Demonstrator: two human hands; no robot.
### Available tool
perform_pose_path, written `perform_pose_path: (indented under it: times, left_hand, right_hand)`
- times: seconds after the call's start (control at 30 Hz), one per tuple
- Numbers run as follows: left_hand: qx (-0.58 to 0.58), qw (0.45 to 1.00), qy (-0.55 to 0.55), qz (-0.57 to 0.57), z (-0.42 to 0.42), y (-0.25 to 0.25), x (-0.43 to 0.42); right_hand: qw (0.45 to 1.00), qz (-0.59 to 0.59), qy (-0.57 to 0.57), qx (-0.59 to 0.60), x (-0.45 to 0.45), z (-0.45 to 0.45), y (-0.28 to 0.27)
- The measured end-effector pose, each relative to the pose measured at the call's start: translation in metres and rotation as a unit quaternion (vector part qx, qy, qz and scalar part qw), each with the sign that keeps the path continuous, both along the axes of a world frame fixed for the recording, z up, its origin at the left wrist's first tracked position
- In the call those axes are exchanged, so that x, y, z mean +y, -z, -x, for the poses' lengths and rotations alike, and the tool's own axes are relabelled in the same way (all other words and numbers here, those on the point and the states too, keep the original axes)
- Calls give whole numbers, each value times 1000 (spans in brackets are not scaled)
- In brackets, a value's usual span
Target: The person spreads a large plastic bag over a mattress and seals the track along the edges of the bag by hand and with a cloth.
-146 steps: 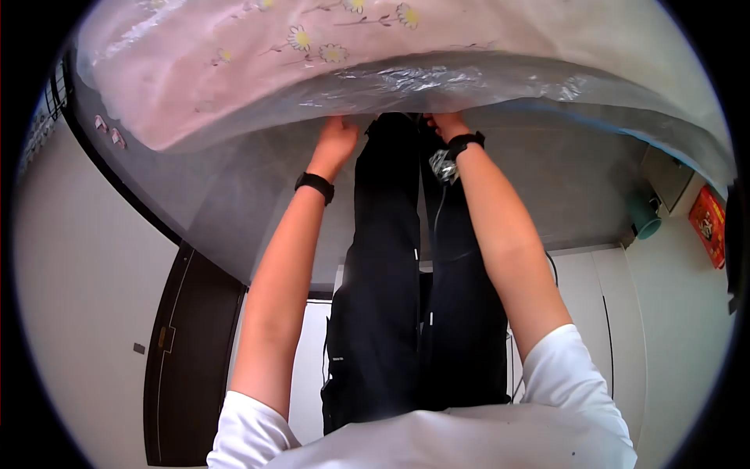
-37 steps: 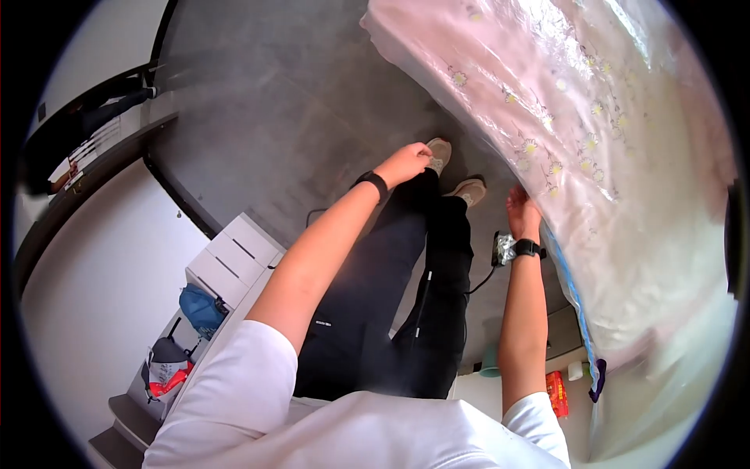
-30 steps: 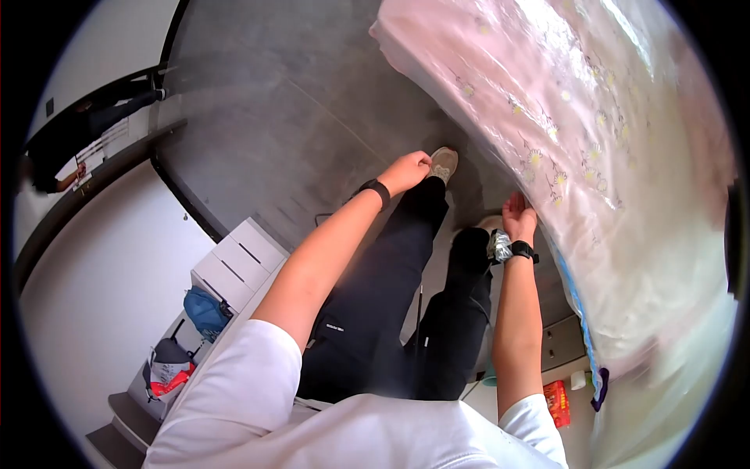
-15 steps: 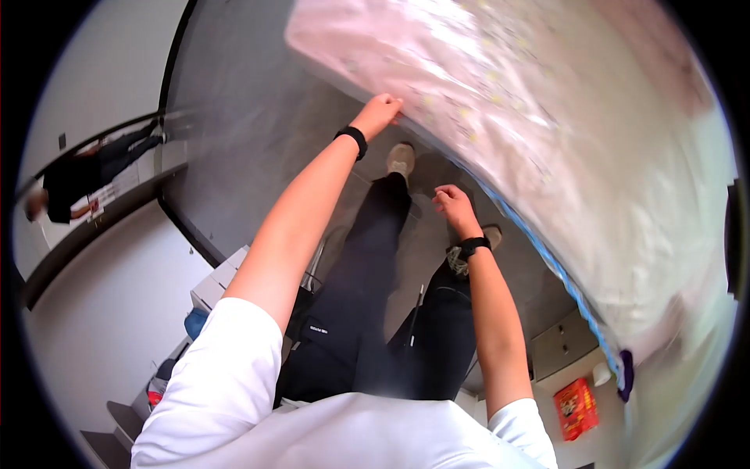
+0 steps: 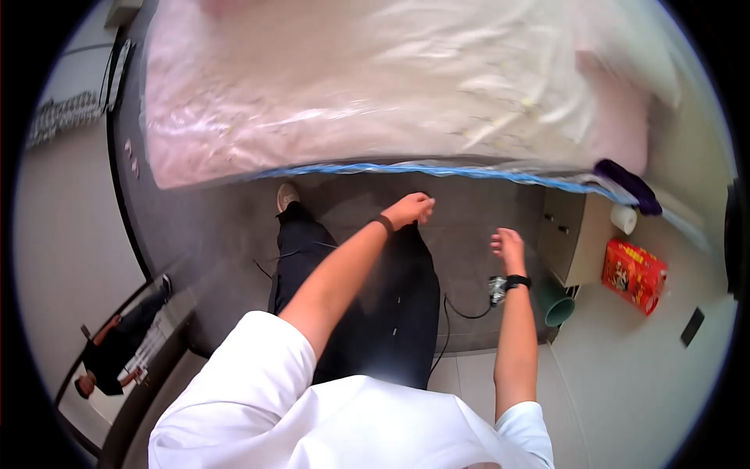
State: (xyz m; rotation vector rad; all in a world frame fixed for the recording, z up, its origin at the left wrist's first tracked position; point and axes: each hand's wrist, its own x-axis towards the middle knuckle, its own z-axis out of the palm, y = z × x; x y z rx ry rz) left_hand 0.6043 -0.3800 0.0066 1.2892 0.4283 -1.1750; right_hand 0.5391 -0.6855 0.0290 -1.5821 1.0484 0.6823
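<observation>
A bed (image 5: pixel 328 102) with a pale pink, flowered cover under clear plastic fills the top of the view, and a blue strip (image 5: pixel 375 167) runs along its near edge. Below that edge, over my dark trousers, is my left hand (image 5: pixel 412 209), its fingers curled in and nothing visible in them. Farther right, above the grey floor, my right hand (image 5: pixel 509 245) is loosely bent with fingers a little apart and holds nothing. Both hands are clear of the bed. A foil-wrapped object (image 5: pixel 497 291) on a black cable sits beside my right wrist.
A bedside cabinet (image 5: pixel 564 234) stands at the right, with a green bin (image 5: pixel 558 309), a white roll (image 5: pixel 623 219) and a red package (image 5: pixel 634 275) near it. A purple item (image 5: pixel 629 186) lies on the bed's edge. A person (image 5: pixel 117 344) shows at lower left.
The view has turned, so the bed now spans the top. My left hand, at the bed's edge half a second ago, is now apart from it. My right hand is farther right in view.
</observation>
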Motion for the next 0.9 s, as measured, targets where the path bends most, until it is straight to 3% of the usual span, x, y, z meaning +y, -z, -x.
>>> perform_pose_path:
  times: [0.07, 0.13, 0.17, 0.3, 0.37, 0.43, 0.47, 0.5, 0.57, 0.6, 0.67, 0.73, 0.83, 0.9]
  left_hand:
    - [32, 999, -22, 12, -21, -30, -63]
    - [118, 962, -235, 70, -35, -48, -105]
    - [139, 958, -243, 71, -44, -53, -117]
    - [189, 912, -364, 26, -69, -10, -116]
    - [210, 935, -285, -7, -80, 11, -94]
    - [250, 939, -236, 1, -91, -2, -71]
    - [276, 915, -295, 10, -94, -2, -62]
    - [294, 890, -348, 18, -106, -3, -54]
    - [267, 902, -339, 15, -131, -18, -39]
    - [250, 909, -334, 21, -139, -22, -33]
    - [205, 928, -311, 21, -159, -41, -32]
    - [169, 952, -255, -19, -168, -39, -32]
    - [173, 960, -212, -56, -157, -35, -34]
    - [170, 958, -217, -73, -142, -30, -38]
  right_hand:
    - [992, 22, 106, -60, -75, 11, -26]
    - [984, 41, 148, -94, -114, 23, -48]
    - [974, 52, 188, -111, -129, 28, -57]
    - [966, 44, 237, -96, -128, 37, -77]
    - [986, 40, 138, -79, -91, 33, -89]
    - [994, -38, 95, -25, -54, 32, -81]
    - [994, -72, 74, 31, -34, 31, -73]
    - [995, -88, -41, 19, -16, 34, -67]
    - [964, -10, -252, -84, 22, -1, -100]
    - [964, -3, -254, -81, 18, -19, -119]
    - [983, 17, -154, -101, 6, -66, -141]
    - [947, 205, -129, -209, -55, -102, -149]
    - [923, 216, 185, -259, -176, -152, -175]
    - [905, 94, 347, -229, -264, -163, -178]
